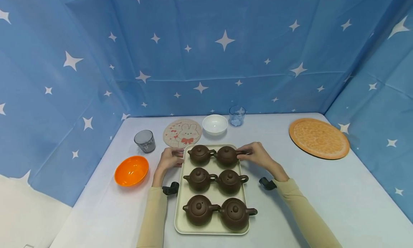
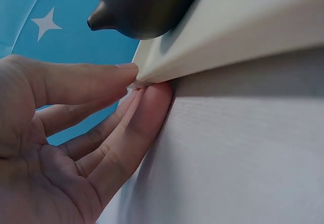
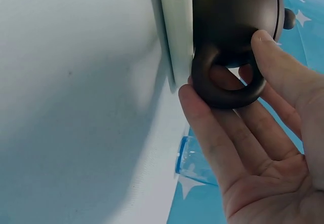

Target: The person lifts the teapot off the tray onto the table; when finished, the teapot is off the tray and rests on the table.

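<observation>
A cream tray (image 1: 212, 194) bears several dark brown teapots in two columns of three. My left hand (image 1: 171, 158) pinches the tray's left rim near its far corner; in the left wrist view the thumb lies along the rim and fingertips (image 2: 157, 100) reach its underside. At the far right corner, my right hand (image 1: 255, 154) holds the handle of the back right teapot (image 1: 227, 156). Up close, this handle is a ring (image 3: 230, 98) with the thumb at its upper side and the other fingers behind and below. The back left teapot (image 1: 199, 154) stands nearest my left hand.
Left of the tray are an orange bowl (image 1: 131, 171) and a grey glass (image 1: 145, 141). Behind it lie a round bunny mat (image 1: 182, 133), a white bowl (image 1: 214, 124) and a blue glass (image 1: 237, 116). An orange round mat (image 1: 319, 138) lies far right. Blue star-patterned cloth (image 1: 206, 61) encloses the table.
</observation>
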### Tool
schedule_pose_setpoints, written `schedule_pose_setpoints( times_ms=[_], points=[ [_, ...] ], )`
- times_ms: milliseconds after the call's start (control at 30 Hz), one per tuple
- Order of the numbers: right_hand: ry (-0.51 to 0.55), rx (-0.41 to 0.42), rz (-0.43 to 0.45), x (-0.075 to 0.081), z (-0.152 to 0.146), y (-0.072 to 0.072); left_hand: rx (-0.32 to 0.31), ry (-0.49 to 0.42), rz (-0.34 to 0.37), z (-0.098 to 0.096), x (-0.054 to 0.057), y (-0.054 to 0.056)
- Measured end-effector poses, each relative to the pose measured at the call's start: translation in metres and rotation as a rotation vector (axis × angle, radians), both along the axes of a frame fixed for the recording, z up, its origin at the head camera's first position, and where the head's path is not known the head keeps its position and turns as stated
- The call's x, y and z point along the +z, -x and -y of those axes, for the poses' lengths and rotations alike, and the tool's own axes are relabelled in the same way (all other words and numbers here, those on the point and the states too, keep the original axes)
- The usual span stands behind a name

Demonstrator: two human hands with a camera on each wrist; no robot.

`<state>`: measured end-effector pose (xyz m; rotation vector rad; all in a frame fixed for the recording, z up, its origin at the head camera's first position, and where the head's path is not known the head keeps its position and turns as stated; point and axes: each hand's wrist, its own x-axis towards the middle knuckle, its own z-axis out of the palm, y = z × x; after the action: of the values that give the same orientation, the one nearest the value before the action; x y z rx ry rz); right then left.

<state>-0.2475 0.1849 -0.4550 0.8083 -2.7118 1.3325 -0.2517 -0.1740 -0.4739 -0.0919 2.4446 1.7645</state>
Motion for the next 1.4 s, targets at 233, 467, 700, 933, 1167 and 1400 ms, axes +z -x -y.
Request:
schedule_pose_setpoints(
  times_ms=[233,467,700,933,1167,1400],
  points=[
    [0.008,-0.011,0.013,-0.003,0.001,0.006,-0.006,-0.007,-0.001,0.001,0.000,-0.001],
    [0.024,0.010,0.065,-0.002,0.001,0.012,-0.017,-0.012,-0.007,0.003,0.003,-0.004],
    [-0.004,0.054,0.062,0.000,0.002,0.018,-0.008,-0.019,-0.006,0.007,0.001,-0.003],
    [-0.020,0.061,0.044,0.001,-0.001,0.022,-0.018,-0.017,-0.007,0.003,0.007,-0.006],
    [0.002,0.055,0.055,0.000,-0.005,0.022,-0.034,-0.041,0.002,0.003,0.000,-0.001],
    [0.023,0.061,0.058,0.001,-0.013,0.023,-0.027,-0.036,0.003,0.001,0.001,-0.003]
  ],
)
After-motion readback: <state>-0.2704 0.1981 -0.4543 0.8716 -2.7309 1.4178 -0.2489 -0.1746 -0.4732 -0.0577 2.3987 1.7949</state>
